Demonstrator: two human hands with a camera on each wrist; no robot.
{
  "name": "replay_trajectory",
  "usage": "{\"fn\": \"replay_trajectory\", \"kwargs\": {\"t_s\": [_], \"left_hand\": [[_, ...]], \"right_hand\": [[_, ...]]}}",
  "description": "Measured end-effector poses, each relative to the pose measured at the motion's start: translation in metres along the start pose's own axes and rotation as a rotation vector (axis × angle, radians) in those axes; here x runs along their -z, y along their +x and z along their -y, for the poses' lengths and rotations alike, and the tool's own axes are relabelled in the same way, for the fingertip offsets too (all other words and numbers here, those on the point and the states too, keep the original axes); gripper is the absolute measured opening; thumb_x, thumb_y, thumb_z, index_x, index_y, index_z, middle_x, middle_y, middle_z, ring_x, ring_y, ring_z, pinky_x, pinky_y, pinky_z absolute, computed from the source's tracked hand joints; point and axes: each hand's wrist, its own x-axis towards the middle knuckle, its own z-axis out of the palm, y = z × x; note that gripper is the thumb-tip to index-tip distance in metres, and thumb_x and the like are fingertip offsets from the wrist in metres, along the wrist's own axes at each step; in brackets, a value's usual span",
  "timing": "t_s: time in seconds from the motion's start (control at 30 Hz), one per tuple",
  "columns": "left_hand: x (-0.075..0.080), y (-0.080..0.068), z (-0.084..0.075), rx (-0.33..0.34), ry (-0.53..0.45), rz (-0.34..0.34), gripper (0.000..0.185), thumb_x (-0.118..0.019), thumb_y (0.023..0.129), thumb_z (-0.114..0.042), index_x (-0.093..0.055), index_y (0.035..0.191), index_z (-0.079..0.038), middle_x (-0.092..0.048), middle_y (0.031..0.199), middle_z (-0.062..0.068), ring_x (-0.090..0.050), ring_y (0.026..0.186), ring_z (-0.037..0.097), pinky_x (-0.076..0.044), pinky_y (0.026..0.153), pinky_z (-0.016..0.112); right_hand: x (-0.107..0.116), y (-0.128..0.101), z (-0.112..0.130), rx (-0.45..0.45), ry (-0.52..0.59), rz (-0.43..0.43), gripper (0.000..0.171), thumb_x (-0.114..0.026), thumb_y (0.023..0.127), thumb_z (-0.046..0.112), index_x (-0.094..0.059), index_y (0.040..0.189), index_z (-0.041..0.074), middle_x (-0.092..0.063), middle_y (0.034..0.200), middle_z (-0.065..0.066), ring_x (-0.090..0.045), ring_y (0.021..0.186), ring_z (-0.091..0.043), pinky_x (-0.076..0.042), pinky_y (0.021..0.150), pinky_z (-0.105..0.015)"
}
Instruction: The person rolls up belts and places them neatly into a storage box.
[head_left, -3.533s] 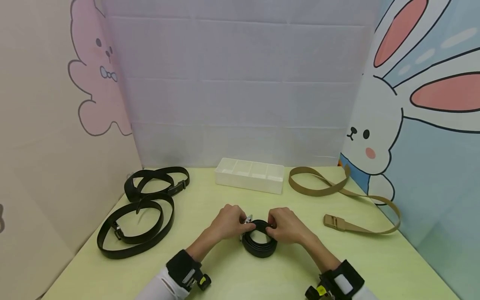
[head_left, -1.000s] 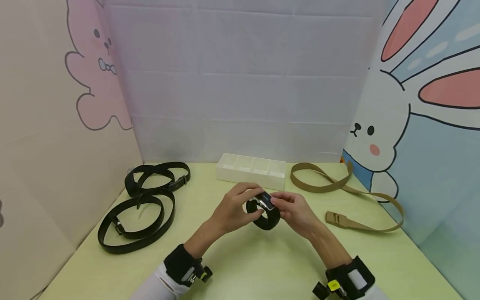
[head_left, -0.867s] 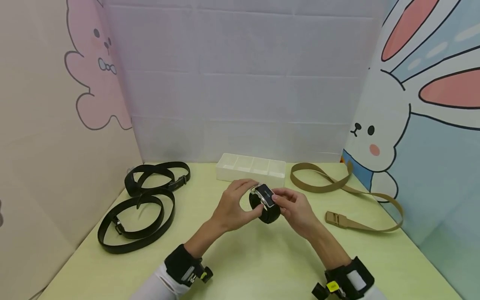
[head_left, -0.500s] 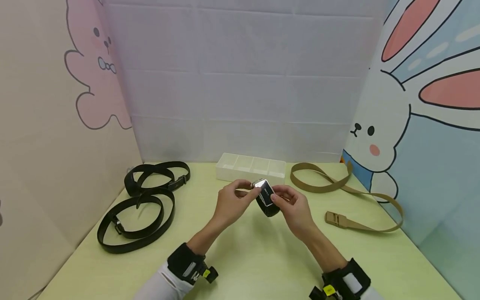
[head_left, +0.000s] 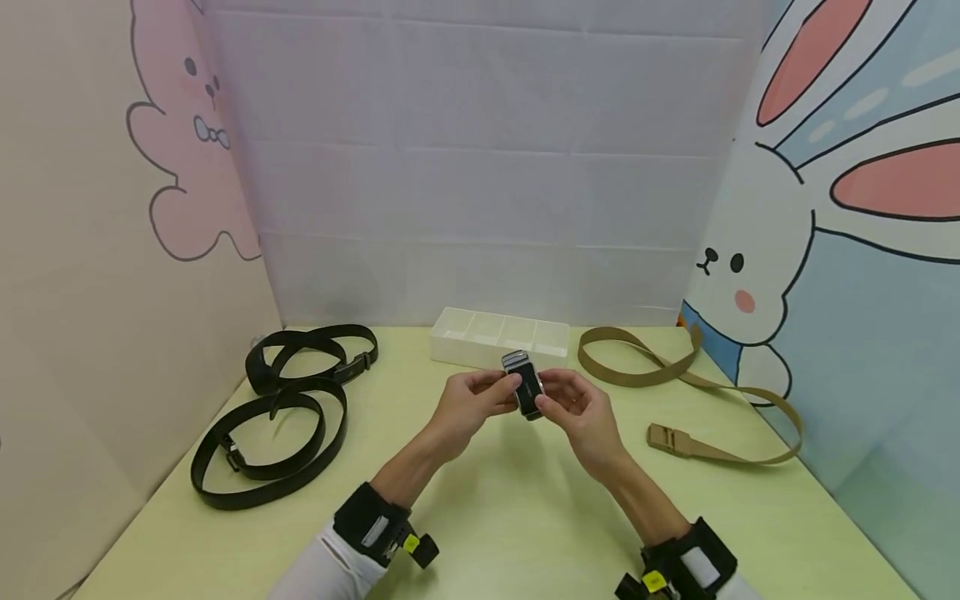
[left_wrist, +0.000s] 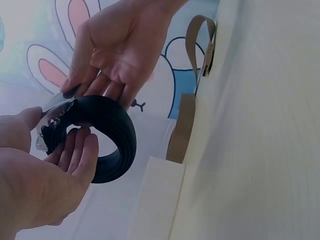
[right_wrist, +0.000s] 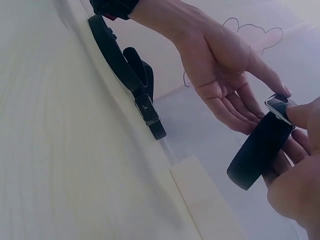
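Pale green table (head_left: 487,517), walled by cartoon rabbit panels and a lavender backdrop.

Head view: rolled black belt (head_left: 528,393) held above the table, in front of the white divided tray (head_left: 498,337), seen nearly edge-on with its shiny buckle on top. Left hand (head_left: 468,402) and right hand (head_left: 579,410) meeting on it from either side, both raised off the table. Finger placement hard to read from here.

Left wrist view: coil seen more from the side, as a thick dark ring (left_wrist: 107,137). Left hand (left_wrist: 40,192) with thumb on the metal buckle and fingers curled against the coil, so a closed grip on the belt. Right hand (left_wrist: 117,47) above, fingers reaching down onto the coil and buckle.

Right wrist view: coil (right_wrist: 260,150) standing on edge, buckle at its upper end. Right hand (right_wrist: 295,185) wrapped round the coil, thumb tip on the buckle, a closed grip on the belt. Left hand (right_wrist: 225,75) with palm facing the coil and fingers fairly straight, a detail at odds with the left wrist view.

Only in the head view: two loose black belts (head_left: 277,417) lying in loops at the table's left, well apart from the hands, and a tan webbing belt (head_left: 690,400) sprawled at the right. Wrist views showing just part of these: black loops (right_wrist: 127,75) and a tan strap end (left_wrist: 197,50).
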Motion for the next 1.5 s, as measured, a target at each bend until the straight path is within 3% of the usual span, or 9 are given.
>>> {"fn": "replay_trajectory", "kwargs": {"t_s": [0.1, 0.33, 0.43, 0.57, 0.7, 0.97, 1.17, 1.33, 1.5], "left_hand": [[0.000, 0.000, -0.001, -0.029, 0.065, 0.000, 0.049, -0.077, 0.110, -0.029, -0.070, 0.149, -0.001, -0.077, 0.141, 0.021, -0.081, 0.121, 0.024, -0.063, 0.112, 0.040], [0.002, 0.001, -0.001, -0.100, 0.170, 0.035, 0.041, -0.079, 0.108, -0.023, -0.074, 0.144, -0.005, -0.080, 0.138, 0.017, -0.080, 0.127, 0.028, -0.063, 0.111, 0.040], [0.004, 0.003, 0.001, -0.114, 0.212, 0.057, 0.039, -0.080, 0.107, -0.022, -0.076, 0.142, -0.006, -0.081, 0.134, 0.016, -0.081, 0.119, 0.023, -0.064, 0.107, 0.037], [0.005, 0.006, 0.004, -0.138, 0.282, 0.093, 0.037, -0.081, 0.106, -0.022, -0.078, 0.141, -0.009, -0.082, 0.129, 0.014, -0.080, 0.110, 0.016, -0.063, 0.100, 0.032], [0.005, 0.015, 0.004, -0.177, 0.332, 0.142, 0.038, -0.079, 0.108, -0.021, -0.076, 0.144, -0.008, -0.082, 0.135, 0.015, -0.081, 0.117, 0.022, -0.065, 0.103, 0.035], [0.001, 0.047, -0.008, -0.228, 0.497, 0.196, 0.039, -0.069, 0.114, -0.017, -0.070, 0.151, -0.006, -0.077, 0.145, 0.015, -0.078, 0.127, 0.030, -0.063, 0.106, 0.041], [-0.004, 0.079, -0.014, -0.249, 0.547, 0.190, 0.039, -0.067, 0.115, -0.015, -0.068, 0.153, -0.005, -0.076, 0.146, 0.017, -0.076, 0.131, 0.032, -0.062, 0.107, 0.043], [-0.006, 0.106, -0.012, -0.249, 0.575, 0.153, 0.038, -0.066, 0.114, -0.011, -0.067, 0.151, -0.004, -0.076, 0.145, 0.019, -0.075, 0.134, 0.035, -0.060, 0.114, 0.051], [-0.011, 0.130, -0.002, -0.252, 0.608, 0.078, 0.035, -0.066, 0.113, -0.006, -0.069, 0.147, -0.002, -0.077, 0.142, 0.021, -0.076, 0.132, 0.039, -0.061, 0.112, 0.053]], "right_hand": [[0.001, 0.000, 0.001, -0.021, -0.035, 0.014, 0.043, -0.071, 0.109, 0.003, -0.058, 0.148, -0.009, -0.081, 0.123, 0.004, -0.078, 0.111, -0.006, -0.063, 0.098, -0.022], [0.004, 0.001, 0.002, -0.057, -0.090, 0.041, 0.046, -0.072, 0.107, 0.002, -0.059, 0.149, -0.010, -0.073, 0.137, -0.034, -0.078, 0.110, -0.006, -0.062, 0.098, -0.021], [0.006, 0.002, 0.003, -0.058, -0.094, 0.052, 0.044, -0.071, 0.109, 0.004, -0.060, 0.148, -0.012, -0.073, 0.135, -0.035, -0.078, 0.110, -0.005, -0.062, 0.099, -0.021], [0.009, 0.005, 0.004, -0.073, -0.117, 0.051, 0.040, -0.069, 0.111, 0.009, -0.063, 0.145, -0.012, -0.076, 0.128, -0.025, -0.077, 0.108, -0.004, -0.061, 0.101, -0.020], [0.014, 0.011, 0.008, -0.108, -0.177, 0.030, 0.039, -0.072, 0.112, 0.015, -0.067, 0.143, -0.008, -0.077, 0.129, -0.021, -0.075, 0.111, -0.003, -0.059, 0.103, -0.018], [0.027, 0.034, 0.019, -0.142, -0.299, -0.008, 0.039, -0.074, 0.111, 0.020, -0.070, 0.143, -0.003, -0.075, 0.134, -0.021, -0.074, 0.119, -0.012, -0.058, 0.101, -0.017], [0.036, 0.059, 0.022, -0.154, -0.343, -0.071, 0.044, -0.075, 0.111, 0.022, -0.068, 0.146, -0.003, -0.074, 0.140, -0.024, -0.073, 0.123, -0.020, -0.057, 0.099, -0.017], [0.039, 0.080, 0.020, -0.173, -0.370, -0.108, 0.049, -0.075, 0.110, 0.020, -0.064, 0.151, -0.005, -0.071, 0.144, -0.027, -0.070, 0.136, -0.039, -0.060, 0.106, -0.029], [0.042, 0.101, 0.010, -0.166, -0.418, -0.138, 0.045, -0.075, 0.108, 0.014, -0.066, 0.147, -0.007, -0.073, 0.141, -0.029, -0.071, 0.133, -0.043, -0.061, 0.110, -0.044]]}}
